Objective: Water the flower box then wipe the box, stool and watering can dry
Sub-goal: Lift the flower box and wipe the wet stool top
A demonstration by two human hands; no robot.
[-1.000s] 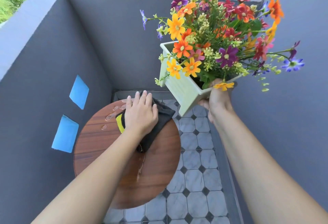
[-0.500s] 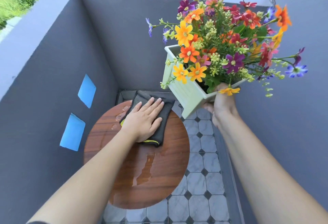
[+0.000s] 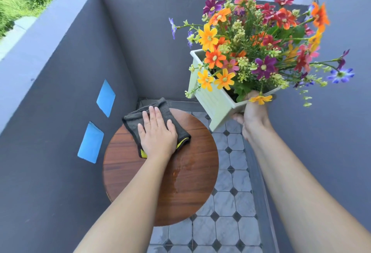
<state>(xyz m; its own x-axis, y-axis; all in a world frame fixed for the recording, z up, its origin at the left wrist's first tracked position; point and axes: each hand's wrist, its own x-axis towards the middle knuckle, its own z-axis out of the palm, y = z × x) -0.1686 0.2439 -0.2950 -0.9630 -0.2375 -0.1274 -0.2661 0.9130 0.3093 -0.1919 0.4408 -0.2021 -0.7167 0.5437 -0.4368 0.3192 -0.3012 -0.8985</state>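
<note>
Writing: no brand, label or readable text shows on any object.
Box (image 3: 215, 105): pale green, ribbed sides, tilted, held in the air to the right of and above the stool, apart from it.
Flowers (image 3: 259, 38): orange, yellow, red, purple and blue blooms on green stems, filling the box and spreading past its rim.
Right hand (image 3: 252, 114): grips the near lower corner of the box, fingers wrapped under it.
Stool (image 3: 190, 182): round, brown wood grain, a wet streak right of centre; stands on the grey tiled floor (image 3: 226, 234) in a corner of dark walls.
Cloth (image 3: 132, 121): dark grey with yellow edge, folded, on the far-left part of the stool, overhanging its edge.
Left hand (image 3: 157, 134): flat, fingers spread, pressing on the cloth.
Wall patches (image 3: 91, 142): two blue rectangles on the left wall.
</note>
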